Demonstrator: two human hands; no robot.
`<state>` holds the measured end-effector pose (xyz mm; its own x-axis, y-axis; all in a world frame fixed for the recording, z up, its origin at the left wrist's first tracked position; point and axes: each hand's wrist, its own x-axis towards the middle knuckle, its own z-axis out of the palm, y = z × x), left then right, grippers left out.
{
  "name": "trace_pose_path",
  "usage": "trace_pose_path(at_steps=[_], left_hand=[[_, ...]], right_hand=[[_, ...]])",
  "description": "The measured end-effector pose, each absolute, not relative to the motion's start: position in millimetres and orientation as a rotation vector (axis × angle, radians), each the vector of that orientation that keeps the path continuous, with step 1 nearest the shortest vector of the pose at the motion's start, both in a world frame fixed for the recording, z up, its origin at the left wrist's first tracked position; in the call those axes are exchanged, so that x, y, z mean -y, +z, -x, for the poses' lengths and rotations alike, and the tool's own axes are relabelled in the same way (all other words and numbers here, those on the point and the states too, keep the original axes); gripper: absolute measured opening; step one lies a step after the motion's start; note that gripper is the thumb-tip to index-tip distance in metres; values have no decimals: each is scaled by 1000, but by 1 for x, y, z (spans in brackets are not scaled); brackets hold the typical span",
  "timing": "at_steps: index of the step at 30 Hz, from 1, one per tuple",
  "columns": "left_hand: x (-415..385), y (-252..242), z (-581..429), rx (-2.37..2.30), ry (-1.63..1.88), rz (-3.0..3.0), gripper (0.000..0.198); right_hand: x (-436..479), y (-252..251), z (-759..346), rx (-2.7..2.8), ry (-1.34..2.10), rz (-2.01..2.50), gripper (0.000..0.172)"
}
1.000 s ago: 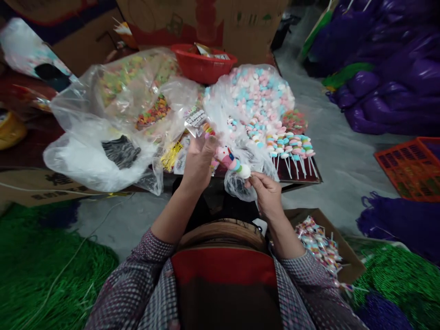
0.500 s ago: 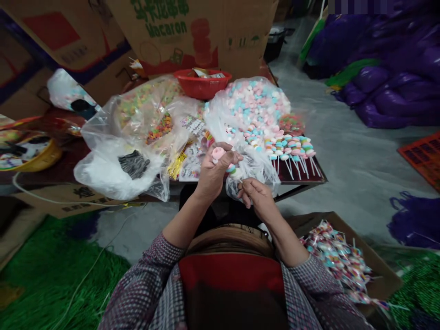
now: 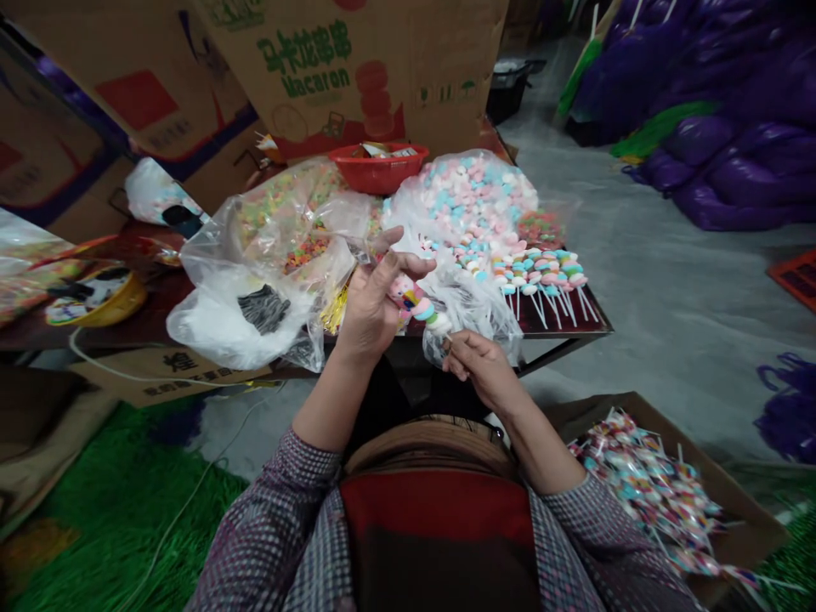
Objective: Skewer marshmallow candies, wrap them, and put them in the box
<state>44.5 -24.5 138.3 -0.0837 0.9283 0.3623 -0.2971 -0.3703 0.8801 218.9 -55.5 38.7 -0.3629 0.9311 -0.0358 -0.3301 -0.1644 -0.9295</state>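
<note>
My right hand point(image 3: 481, 367) pinches the stick of a candy skewer point(image 3: 422, 308) with pink, blue and white pieces. My left hand point(image 3: 373, 293) is raised beside the skewer's top, fingers partly spread, touching a thin clear wrapper around the candy. Both hands hover over the front edge of a dark low table point(image 3: 577, 325). Just behind them lies a clear bag of pastel marshmallow candies point(image 3: 475, 200) and a row of finished skewers point(image 3: 541, 272).
A clear bag of colourful candy point(image 3: 280, 221) and a white bag point(image 3: 217, 327) lie left. A red basket point(image 3: 379, 167) stands behind, cardboard boxes point(image 3: 344, 68) beyond. A box of wrapped skewers point(image 3: 656, 493) sits lower right. Purple bundles point(image 3: 720, 127) fill the far right, green ones point(image 3: 95, 527) lower left.
My left hand has opened its fingers and lifted from a closed grip around the candy top. The camera view has tilted upward, showing more of the boxes.
</note>
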Motion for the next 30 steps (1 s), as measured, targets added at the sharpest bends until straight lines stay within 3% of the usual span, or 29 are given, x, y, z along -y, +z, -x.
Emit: trace_pose_path(at_steps=[3, 7, 16, 19, 25, 30], left_hand=[[19, 128, -46, -800, 1660, -1142, 36], [14, 116, -48, -816, 1631, -1124, 36], [16, 115, -58, -737, 1538, -1022, 26], [13, 113, -59, -764, 1542, -967, 23], [13, 107, -63, -815, 1564, -940, 22], [27, 104, -79, -768, 1517, -906, 24]], right_hand=[[58, 38, -221, 1199, 1500, 921, 44], [63, 40, -224, 1317, 1190, 1031, 41], [64, 54, -213, 1036, 1790, 834, 44], [65, 55, -212, 963, 1733, 816, 44], [69, 41, -213, 1133, 1302, 1008, 35], [67, 38, -205, 1135, 1332, 1051, 36]])
